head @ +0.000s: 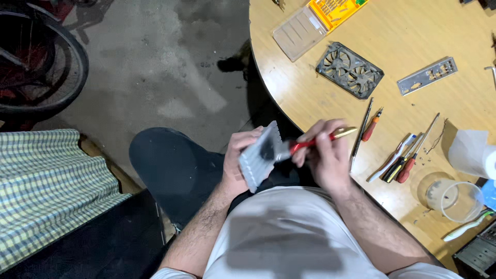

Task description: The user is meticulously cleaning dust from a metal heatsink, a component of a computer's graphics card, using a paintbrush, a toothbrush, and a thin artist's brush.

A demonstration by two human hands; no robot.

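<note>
My left hand (238, 160) grips a grey finned metal heatsink (260, 156), tilted over my lap beside the table edge. In my right hand (324, 155) is a small brush with a red handle and gold end (323, 138); its bristles touch the heatsink's face. Both hands hover above my dark trouser leg (170, 165), just left of the round wooden table (413, 36).
On the table lie a dusty dual-fan shroud (350, 70), a metal port plate (428, 76), an orange screwdriver-bit case with clear lid (320, 18), several screwdrivers (400, 157), a clear plastic cup (454, 199) and a paper roll (473, 152). A bicycle wheel (39, 57) and checked cloth (49, 186) sit left.
</note>
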